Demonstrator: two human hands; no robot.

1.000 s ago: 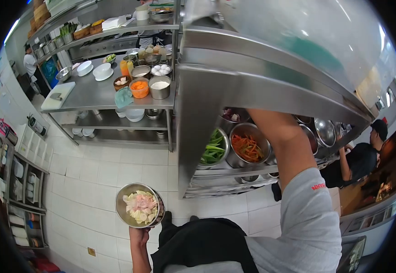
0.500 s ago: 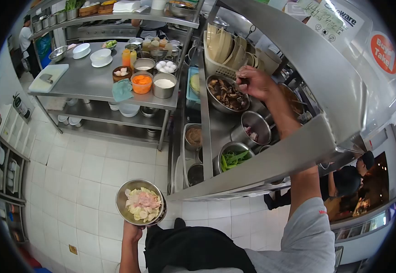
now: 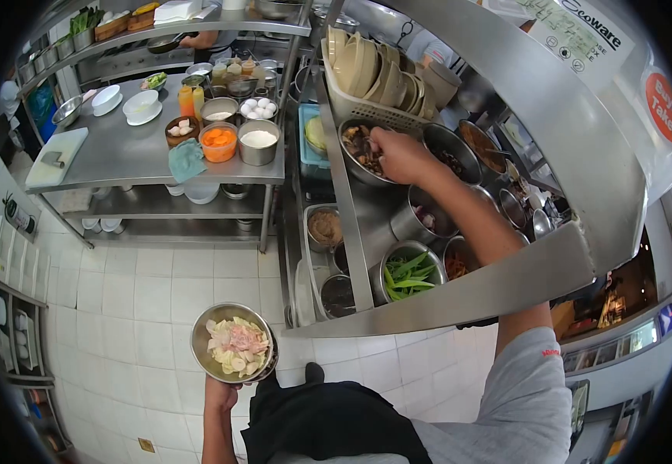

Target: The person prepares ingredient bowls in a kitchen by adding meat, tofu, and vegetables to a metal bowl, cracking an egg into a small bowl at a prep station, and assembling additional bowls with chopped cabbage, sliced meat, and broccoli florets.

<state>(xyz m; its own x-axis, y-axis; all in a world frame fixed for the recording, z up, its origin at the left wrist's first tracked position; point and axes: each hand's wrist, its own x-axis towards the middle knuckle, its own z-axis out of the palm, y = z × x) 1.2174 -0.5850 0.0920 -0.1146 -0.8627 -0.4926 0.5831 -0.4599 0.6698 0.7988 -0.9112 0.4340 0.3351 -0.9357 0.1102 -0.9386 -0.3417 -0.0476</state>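
Observation:
My left hand is closed around the underside of a steel bowl, held low over the floor. Inside it lie pale chopped leaves, like cabbage, with pinkish meat pieces on top. My right hand reaches under a steel rail into another steel bowl of dark brown sliced mushrooms. Its fingers are curled down among the slices. The fingertips are hidden, so I cannot make out what they pinch.
A slanting steel rail crosses over my right forearm. Near that arm stand pots of green leaves and other ingredients. A basket of beige bowls is behind. On the left, a steel table holds eggs, bottles and carrots. A person works beyond.
My right hand has come down from above the rim into the mushroom bowl. My view has shifted slightly to the right. The bowl in my left hand stays nearly in place.

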